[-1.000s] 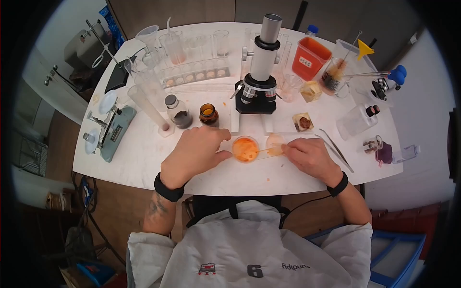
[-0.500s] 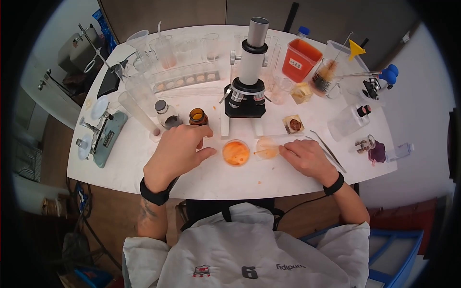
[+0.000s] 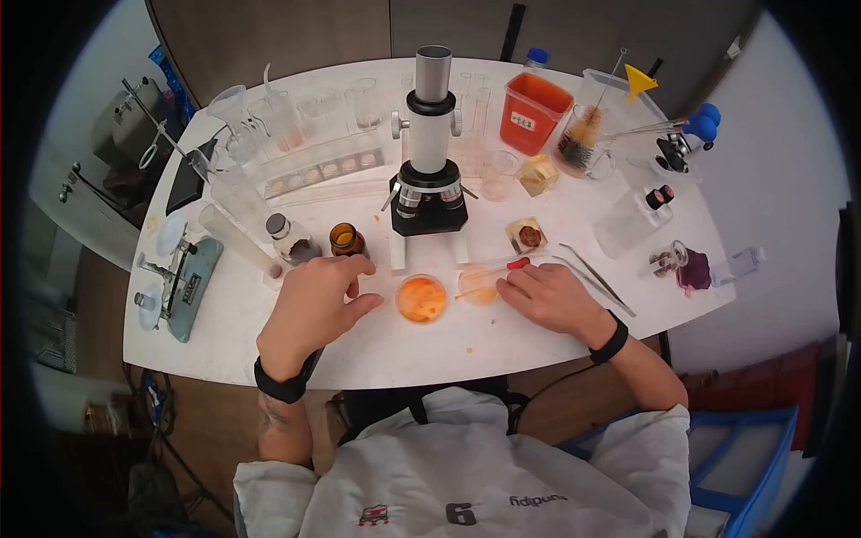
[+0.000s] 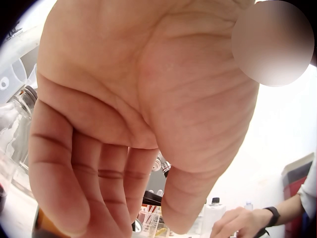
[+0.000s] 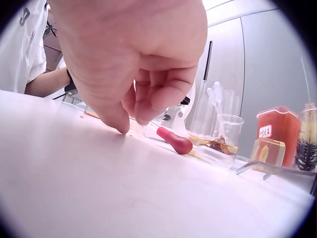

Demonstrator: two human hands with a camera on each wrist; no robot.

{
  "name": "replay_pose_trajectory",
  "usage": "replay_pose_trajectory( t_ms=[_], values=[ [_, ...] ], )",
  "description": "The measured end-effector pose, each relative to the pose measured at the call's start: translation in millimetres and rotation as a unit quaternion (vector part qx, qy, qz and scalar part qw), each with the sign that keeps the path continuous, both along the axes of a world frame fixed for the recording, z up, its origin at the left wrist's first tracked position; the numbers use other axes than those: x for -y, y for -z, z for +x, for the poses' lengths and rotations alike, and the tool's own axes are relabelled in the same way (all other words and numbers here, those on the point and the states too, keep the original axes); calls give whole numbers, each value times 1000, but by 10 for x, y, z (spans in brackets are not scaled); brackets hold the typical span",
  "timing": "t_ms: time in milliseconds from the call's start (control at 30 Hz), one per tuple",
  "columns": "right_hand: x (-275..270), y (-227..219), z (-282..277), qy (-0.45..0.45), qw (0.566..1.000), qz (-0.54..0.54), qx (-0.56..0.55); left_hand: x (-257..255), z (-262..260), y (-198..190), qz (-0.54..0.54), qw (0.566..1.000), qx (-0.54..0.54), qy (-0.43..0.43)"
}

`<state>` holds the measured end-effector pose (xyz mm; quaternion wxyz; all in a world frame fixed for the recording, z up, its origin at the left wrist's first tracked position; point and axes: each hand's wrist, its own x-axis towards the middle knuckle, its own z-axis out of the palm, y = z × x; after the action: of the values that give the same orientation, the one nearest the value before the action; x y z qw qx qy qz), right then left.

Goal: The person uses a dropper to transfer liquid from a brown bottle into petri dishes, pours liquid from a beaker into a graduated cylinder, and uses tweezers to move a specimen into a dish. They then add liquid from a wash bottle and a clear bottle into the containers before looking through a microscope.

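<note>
My left hand [image 3: 314, 300] hangs over the table beside an open amber bottle [image 3: 345, 238], thumb apart from loosely bent fingers. Its palm [image 4: 148, 74] holds nothing in the left wrist view. Right of it sits a round dish [image 3: 421, 299] with orange pulp. My right hand [image 3: 547, 294] is low at a clear round dish [image 3: 478, 285]. Thumb and fingertips pinch a thin orange-tinged stick [image 3: 466, 294], which overlaps the clear dish. In the right wrist view the fingertips [image 5: 120, 125] are close over the table; what they grip is mostly hidden. A dropper's red bulb [image 5: 176, 141] lies just beyond.
A microscope [image 3: 432, 152] stands behind the dishes. Tweezers [image 3: 596, 280] lie right of my right hand, with a square block [image 3: 526, 235] behind. A balance [image 3: 190, 287], a dark-capped bottle [image 3: 291, 238] and glassware stand left. A red container [image 3: 534, 115] is at the back.
The head view has shifted. The stick's tip has moved off the orange dish toward the clear dish. The red bulb now shows past my right fingers. My left hand has drawn back from the orange dish.
</note>
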<state>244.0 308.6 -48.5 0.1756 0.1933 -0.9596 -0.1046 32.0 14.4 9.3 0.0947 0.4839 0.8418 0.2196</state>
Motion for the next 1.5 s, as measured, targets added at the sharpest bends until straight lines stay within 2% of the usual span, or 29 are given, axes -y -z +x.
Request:
replay_pose_trajectory(
  t_ms=[67,167,267,300,400,500,600,633,867,1067,1167,1300,1500],
  values=[
    [0,-47,14,10,1000,3,10,-6,7,-6,2,1000,6,-5],
    [-10,-218,70,25,996,-84,19,13,-2,-5,6,1000,4,-9],
    [-186,-311,174,87,990,-111,3,14,-17,-3,14,1000,7,-9],
    [-250,-345,231,142,982,-124,13,23,-28,3,19,1000,9,-10],
    [-469,-453,419,322,925,-173,105,66,-61,27,25,1000,6,-17],
    [-631,-456,640,437,864,-127,215,113,-69,7,21,999,4,-31],
    [-649,-370,736,467,843,-128,234,112,-76,10,26,999,8,-35],
    [-656,-367,768,448,855,-138,224,110,-80,21,27,999,8,-35],
    [-769,-205,752,469,840,-139,235,142,-74,-6,40,998,21,-37],
    [-726,-256,731,470,840,-146,230,218,-112,5,54,997,13,-50],
    [-697,-355,733,455,848,-183,202,232,-108,-27,51,997,17,-56],
    [-742,-369,682,392,874,-274,91,238,-97,-19,51,997,26,-58],
    [-613,-473,549,379,883,-250,115,239,-94,1,49,997,22,-59]
  ],
)
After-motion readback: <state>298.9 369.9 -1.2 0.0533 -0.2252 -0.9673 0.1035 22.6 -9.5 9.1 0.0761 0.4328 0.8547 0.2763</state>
